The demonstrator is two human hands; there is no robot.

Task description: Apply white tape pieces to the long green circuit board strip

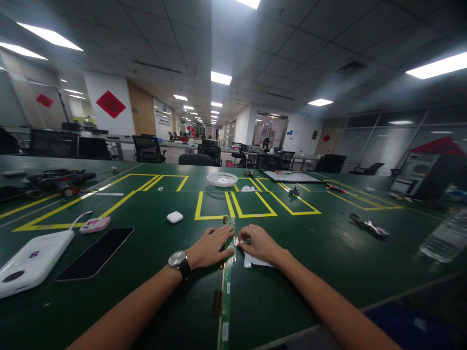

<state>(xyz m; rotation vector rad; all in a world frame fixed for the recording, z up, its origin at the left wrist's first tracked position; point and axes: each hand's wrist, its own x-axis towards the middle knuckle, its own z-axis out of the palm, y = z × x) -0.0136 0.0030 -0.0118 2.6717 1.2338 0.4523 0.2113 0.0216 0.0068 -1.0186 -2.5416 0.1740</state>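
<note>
Closest to me, the long narrow green circuit-board strip runs lengthwise from the near table edge up to both hands, w/ brass-coloured tabs on its left side. Head cam: my left hand lies flat, palm down, fingers spread over the strip's far end, pressing rather than gripping, and a silver wristwatch w/ black strap sits on that wrist. My right hand is just beside it, fingers curled down at the strip's right edge and resting on a crumpled white paper scrap. I can't tell whether the fingertips actually pinch anything. Risks, as I judge them: the strip is thin and held only at the far end, so a sideways push could pivot the near end off the dark green table mat. Too much palm weight could flex it. Any small part under my right fingertips could slip and be hard to spot on the dark mat. The clear plastic water bottle lies well apart at far right, so a spill looks unlikely unless sth knocks it my way.
</note>
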